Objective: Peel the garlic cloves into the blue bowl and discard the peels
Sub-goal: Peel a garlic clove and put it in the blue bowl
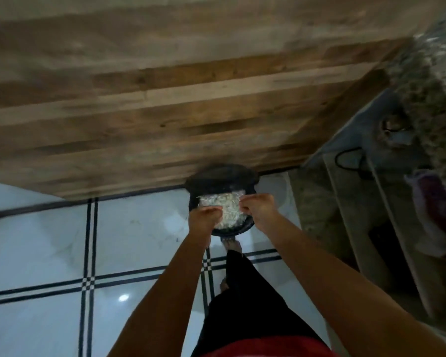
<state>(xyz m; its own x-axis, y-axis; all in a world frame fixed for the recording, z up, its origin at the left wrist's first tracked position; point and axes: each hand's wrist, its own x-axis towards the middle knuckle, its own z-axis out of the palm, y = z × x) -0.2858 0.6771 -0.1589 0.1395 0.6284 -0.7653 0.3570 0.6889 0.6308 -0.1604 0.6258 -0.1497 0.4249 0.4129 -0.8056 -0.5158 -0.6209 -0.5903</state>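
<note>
A black round bin point(243, 229) stands on the floor against a wooden panel, its lid point(222, 177) raised. Over its mouth I hold a clear plastic piece, sheet or bag I cannot tell, loaded with white garlic peels point(228, 211). My left hand point(205, 216) pinches its left edge. My right hand point(258, 210) pinches its right edge. A bare foot point(232, 245) rests at the bin's pedal. No blue bowl or garlic cloves are in view.
A wooden panel point(165, 99) rises behind the bin. The floor point(36, 240) is white tile with black lines. At the right are a speckled stone counter point(428, 81), a black cable point(350, 161) and a purple and white cloth point(433, 210).
</note>
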